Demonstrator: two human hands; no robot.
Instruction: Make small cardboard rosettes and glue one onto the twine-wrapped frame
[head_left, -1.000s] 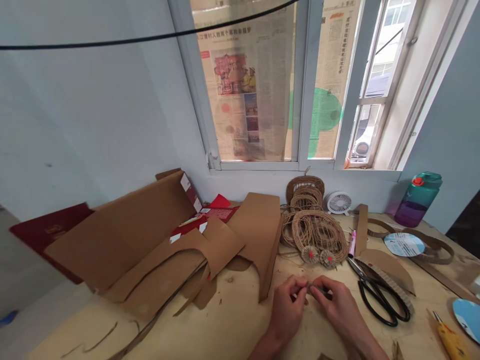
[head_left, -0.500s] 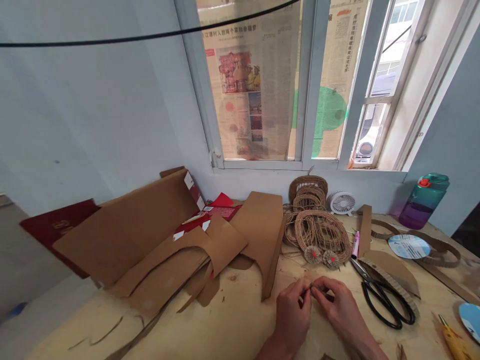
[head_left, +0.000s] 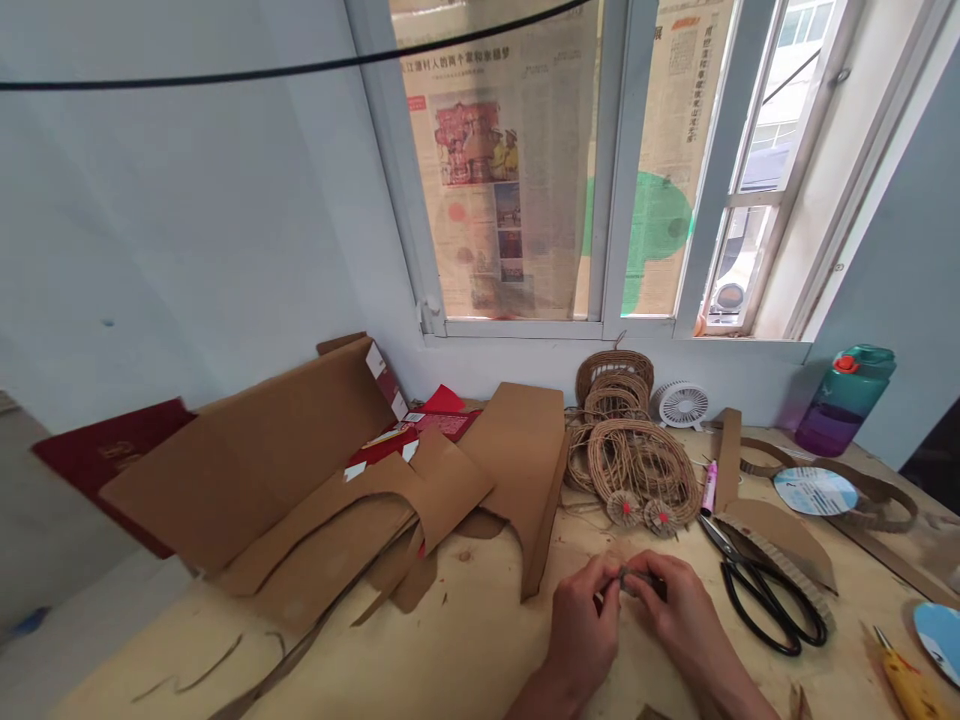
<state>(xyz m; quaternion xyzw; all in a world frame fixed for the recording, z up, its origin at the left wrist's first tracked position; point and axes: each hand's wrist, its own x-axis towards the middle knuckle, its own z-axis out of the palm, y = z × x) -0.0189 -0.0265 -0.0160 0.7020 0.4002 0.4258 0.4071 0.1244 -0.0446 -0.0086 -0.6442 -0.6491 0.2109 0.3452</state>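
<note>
My left hand and my right hand meet low in the middle of the view, over a light wooden table. Together their fingertips pinch a small brown rolled cardboard piece; most of it is hidden by the fingers. Just beyond the hands lie two small cardboard rosettes with red centres in front of a pile of coiled corrugated-cardboard strips.
Black scissors lie right of my hands, beside a pink marker and a cardboard cut-out. Large cardboard sheets cover the left. A small white fan, teal-purple bottle, blue discs and a yellow tool sit right.
The hands stay together on the small piece, with only slight finger movement. The view has shifted a little; nothing on the table has moved.
</note>
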